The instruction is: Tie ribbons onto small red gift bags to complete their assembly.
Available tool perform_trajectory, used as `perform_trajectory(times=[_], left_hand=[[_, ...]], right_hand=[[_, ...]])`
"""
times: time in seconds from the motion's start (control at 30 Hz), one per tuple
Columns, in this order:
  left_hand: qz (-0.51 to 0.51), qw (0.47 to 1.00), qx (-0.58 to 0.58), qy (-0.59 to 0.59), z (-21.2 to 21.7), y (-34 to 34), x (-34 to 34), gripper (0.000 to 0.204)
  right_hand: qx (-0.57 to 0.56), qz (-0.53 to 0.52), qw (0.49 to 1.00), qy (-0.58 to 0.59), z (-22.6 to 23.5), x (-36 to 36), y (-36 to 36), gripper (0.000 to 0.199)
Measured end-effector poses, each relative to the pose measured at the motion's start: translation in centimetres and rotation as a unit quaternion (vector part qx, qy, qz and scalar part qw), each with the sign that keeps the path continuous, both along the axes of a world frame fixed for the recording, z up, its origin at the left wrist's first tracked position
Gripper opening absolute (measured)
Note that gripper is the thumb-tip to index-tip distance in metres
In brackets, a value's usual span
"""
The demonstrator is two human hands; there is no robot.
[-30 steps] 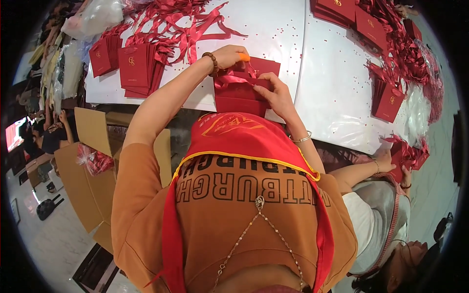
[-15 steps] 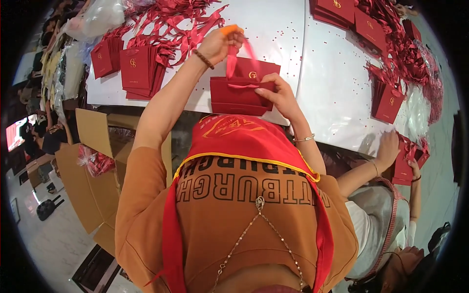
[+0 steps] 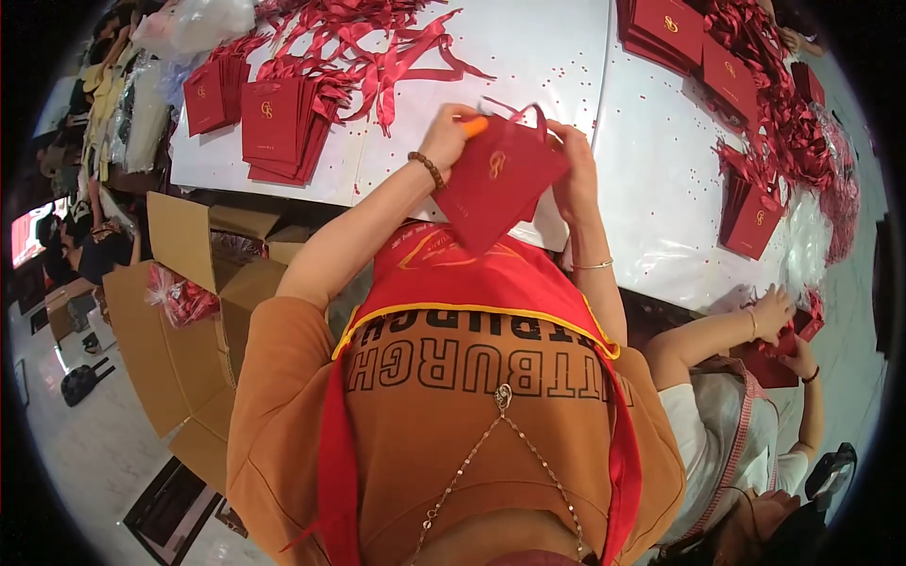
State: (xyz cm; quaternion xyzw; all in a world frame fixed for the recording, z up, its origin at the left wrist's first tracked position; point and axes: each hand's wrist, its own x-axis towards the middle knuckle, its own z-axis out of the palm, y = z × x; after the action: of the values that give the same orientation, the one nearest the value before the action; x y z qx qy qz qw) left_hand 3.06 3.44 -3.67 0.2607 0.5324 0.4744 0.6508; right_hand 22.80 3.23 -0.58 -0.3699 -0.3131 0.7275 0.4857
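A red paper gift bag (image 3: 505, 184) with a gold emblem and a ribbon handle (image 3: 528, 115) is tilted in front of me, above the table's near edge. My left hand (image 3: 451, 140) grips its upper left side, with an orange cover on the thumb. At the opposite upper corner, my right hand (image 3: 576, 165) is closed round the bag's edge, its fingertips partly hidden behind it. The handle loops up between my two hands.
Stacks of red bags (image 3: 274, 123) with loose ribbons lie on the white table (image 3: 472, 57) at left, and more bags (image 3: 752, 217) at right. Open cardboard boxes (image 3: 179, 245) stand at lower left. Beside me at right, a co-worker's hands (image 3: 776, 311) handle a red bag.
My left hand has come down from the raised ribbon to the bag's side. The bag has been lifted and tilted, its emblem face now showing, and my right hand has shifted to its right corner.
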Motion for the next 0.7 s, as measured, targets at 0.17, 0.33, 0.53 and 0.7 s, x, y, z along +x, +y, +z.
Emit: perform_trajectory(times=[0.17, 0.33, 0.53, 0.7], left_hand=[[-0.140, 0.930, -0.068, 0.334, 2.8, 0.6, -2.5, 0.021], [-0.077, 0.792, 0.125, 0.593, 0.5, 5.4, -4.6, 0.031], [-0.102, 0.721, 0.141, 0.670, -1.9, 6.1, -6.9, 0.019], [-0.221, 0.740, 0.120, 0.624, 1.2, 2.0, -8.4, 0.019]], right_hand=[[0.046, 0.012, 0.986, -0.160, 0.0, 0.7, -0.2, 0.032], [0.093, 0.031, 0.941, -0.324, -3.2, 0.7, 0.0, 0.028], [0.327, -0.039, 0.719, -0.612, -1.8, 0.2, -0.6, 0.025], [0.282, 0.012, 0.780, -0.558, -0.3, -0.4, -0.6, 0.016]])
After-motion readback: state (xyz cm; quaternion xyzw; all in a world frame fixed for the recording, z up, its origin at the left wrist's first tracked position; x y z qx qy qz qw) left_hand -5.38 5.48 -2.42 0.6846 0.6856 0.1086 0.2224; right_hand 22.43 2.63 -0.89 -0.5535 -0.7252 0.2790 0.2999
